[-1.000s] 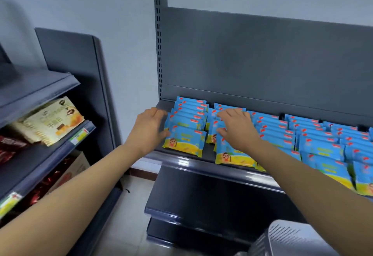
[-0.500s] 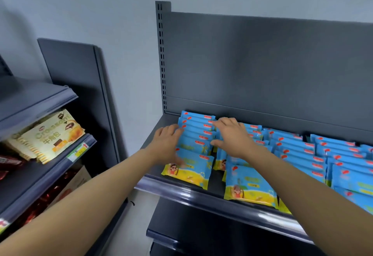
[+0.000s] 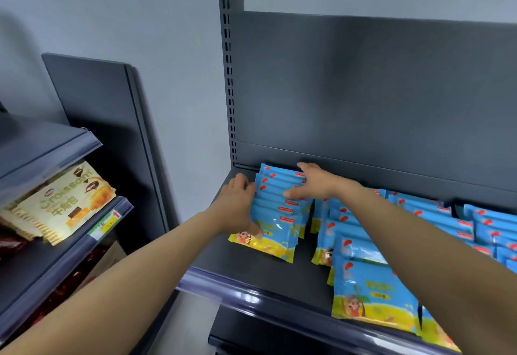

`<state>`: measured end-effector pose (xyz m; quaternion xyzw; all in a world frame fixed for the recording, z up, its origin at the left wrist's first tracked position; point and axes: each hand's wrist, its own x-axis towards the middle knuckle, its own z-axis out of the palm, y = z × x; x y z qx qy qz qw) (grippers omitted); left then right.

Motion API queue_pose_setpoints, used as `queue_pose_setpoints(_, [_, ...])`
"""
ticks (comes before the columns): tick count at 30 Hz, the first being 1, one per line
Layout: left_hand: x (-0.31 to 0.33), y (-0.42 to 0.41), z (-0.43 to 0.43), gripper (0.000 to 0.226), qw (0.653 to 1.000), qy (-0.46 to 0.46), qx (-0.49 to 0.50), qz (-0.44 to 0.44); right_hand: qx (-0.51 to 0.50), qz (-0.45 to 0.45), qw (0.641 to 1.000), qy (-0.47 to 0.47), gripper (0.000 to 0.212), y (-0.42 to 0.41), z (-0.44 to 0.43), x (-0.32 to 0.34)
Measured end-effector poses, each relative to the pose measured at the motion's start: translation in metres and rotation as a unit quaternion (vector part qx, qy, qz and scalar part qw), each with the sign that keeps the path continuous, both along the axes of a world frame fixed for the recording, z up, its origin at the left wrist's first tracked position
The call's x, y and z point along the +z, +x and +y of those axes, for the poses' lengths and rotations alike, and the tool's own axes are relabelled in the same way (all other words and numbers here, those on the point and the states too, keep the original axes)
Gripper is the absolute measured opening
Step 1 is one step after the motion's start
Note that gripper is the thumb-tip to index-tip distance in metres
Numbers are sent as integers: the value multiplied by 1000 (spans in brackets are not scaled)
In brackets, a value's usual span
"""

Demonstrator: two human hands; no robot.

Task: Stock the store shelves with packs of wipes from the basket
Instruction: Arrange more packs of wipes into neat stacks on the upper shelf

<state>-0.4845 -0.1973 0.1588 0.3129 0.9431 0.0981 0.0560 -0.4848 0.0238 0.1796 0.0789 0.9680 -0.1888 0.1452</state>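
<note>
A clear plastic price rail (image 3: 251, 297) runs along the near edge of the dark grey metal shelf (image 3: 251, 268). Behind it, at the shelf's left end, an overlapping row of blue and yellow plastic wipes packs (image 3: 279, 215) reaches to the back. More rows of like packs (image 3: 369, 293) lie to its right. The left hand (image 3: 237, 206) lies against the row's left side, fingers bent and thumb on the front pack. I cannot tell whether it grips or only presses. The right hand (image 3: 316, 184) rests spread and flat on the row's far end, holding nothing. Behind the row stands the grey back panel (image 3: 363, 89).
</note>
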Motion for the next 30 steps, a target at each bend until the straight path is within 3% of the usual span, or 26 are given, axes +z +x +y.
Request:
queue_pose_setpoints(3, [-1,-9,-3,92,1000,3,-21,12,-50,-25,998,-14,105,-11,-2,-1])
queue_pose_setpoints(7, [-3,-24,-5,95,997,-18,-65,39,-87,-36,995,-30,90,-24,-7,-9])
queue_pose_setpoints(10, [0,-29,-4,86,998,4,-67,-20,-98,-43,993,-47,91,-34,-6,-15])
queue_pose_setpoints(13, [-1,-33,-4,78,993,41,-57,-94,-97,-65,991,-59,66,-39,-6,-14])
queue_pose_setpoints(17, [-3,-37,-7,98,988,56,-65,-126,-84,-109,989,-46,55,-47,-5,-10])
queue_pose_setpoints(21, [-5,-42,-7,119,990,32,-84,-108,-74,-153,984,-49,65,-54,-3,-8])
queue_pose_setpoints(26, [-7,-47,-7,120,990,1,-98,-99,-59,-209,976,-20,68,-61,-7,-2])
queue_pose_setpoints(30, [-4,-50,-5,119,991,0,-102,-92,-66,-194,978,-22,67,-60,-7,-5])
